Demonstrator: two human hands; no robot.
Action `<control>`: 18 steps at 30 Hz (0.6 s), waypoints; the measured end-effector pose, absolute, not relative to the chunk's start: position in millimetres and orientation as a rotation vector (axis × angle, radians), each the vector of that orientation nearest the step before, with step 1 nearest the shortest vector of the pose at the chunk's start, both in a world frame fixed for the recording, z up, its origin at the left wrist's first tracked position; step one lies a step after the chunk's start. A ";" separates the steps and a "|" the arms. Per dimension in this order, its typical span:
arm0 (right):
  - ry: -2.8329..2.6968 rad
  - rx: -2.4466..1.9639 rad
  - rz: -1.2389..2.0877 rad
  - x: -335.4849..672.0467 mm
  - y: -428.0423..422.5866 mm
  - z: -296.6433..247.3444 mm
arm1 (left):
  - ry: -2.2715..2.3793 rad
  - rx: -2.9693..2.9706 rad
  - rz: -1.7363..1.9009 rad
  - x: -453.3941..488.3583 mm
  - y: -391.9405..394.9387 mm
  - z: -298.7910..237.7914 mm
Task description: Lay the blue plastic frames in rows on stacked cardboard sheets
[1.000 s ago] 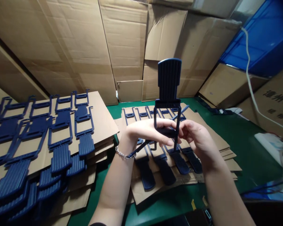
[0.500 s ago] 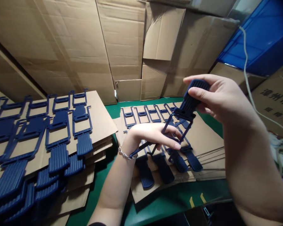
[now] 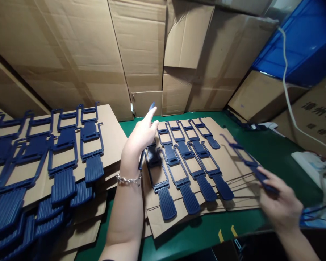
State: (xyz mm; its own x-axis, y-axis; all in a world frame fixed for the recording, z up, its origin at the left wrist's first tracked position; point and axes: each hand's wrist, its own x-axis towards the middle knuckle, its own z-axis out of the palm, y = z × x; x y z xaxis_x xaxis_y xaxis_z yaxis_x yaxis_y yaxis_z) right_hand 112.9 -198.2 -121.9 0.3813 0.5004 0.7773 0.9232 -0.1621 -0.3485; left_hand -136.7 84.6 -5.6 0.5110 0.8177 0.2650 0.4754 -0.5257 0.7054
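My left hand (image 3: 140,137) hovers over the left end of the middle cardboard sheet (image 3: 233,152), fingers closed along a thin blue rod (image 3: 152,106) whose tip sticks out past my fingers. My right hand (image 3: 281,207), blurred by motion, grips the ribbed end of a dark blue plastic frame piece (image 3: 243,155) low over the sheet's right edge. Several matching blue pieces (image 3: 184,163) lie in a row on that sheet.
A taller stack of cardboard sheets (image 3: 112,134) loaded with blue pieces (image 3: 91,145) fills the left. Cardboard boxes (image 3: 141,54) wall off the back. A blue crate (image 3: 301,43), a white cable (image 3: 288,98) and a white object (image 3: 312,166) sit at the right on the green table (image 3: 277,145).
My right hand swung the blue piece down from in front of me to the sheet's right edge. My left hand let go of it and rose to the left with the rod.
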 end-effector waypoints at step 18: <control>-1.934 -1.874 -0.269 134.4 -213.0 -154.5 | 1.039 2.550 0.728 -108.1 25.2 29.5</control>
